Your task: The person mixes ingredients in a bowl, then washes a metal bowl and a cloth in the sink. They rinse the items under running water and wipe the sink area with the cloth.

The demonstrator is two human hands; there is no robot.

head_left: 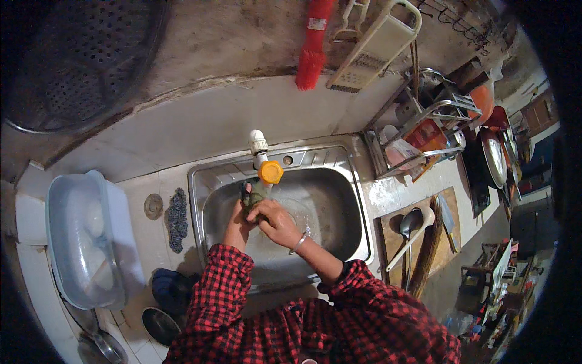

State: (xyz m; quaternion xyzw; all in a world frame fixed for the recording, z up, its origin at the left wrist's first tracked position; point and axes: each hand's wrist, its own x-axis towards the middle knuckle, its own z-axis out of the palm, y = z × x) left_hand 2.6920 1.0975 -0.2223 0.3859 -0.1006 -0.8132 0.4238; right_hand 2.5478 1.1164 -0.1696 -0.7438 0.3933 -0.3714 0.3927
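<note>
Both hands are together over the stainless steel sink [336, 200], just below the tap with the yellow knob [271, 172]. My left hand [238, 220] holds a soft, dark green item [257, 192] right by the spout; whether it is a cloth or a vegetable cannot be told. Across its lower end curl the fingers of my right hand [278, 226], gripping it and hiding part of it. A metal bangle [300, 243] circles the right wrist. The basin floor looks wet.
On the left stand a pale blue plastic tub [86, 241], a dark scouring pad [177, 220] and a dark bowl [161, 326]. To the right, a wooden board [390, 230] carries a ladle [411, 221] and a knife [448, 223]. A metal rack [384, 157] holds dishes behind it.
</note>
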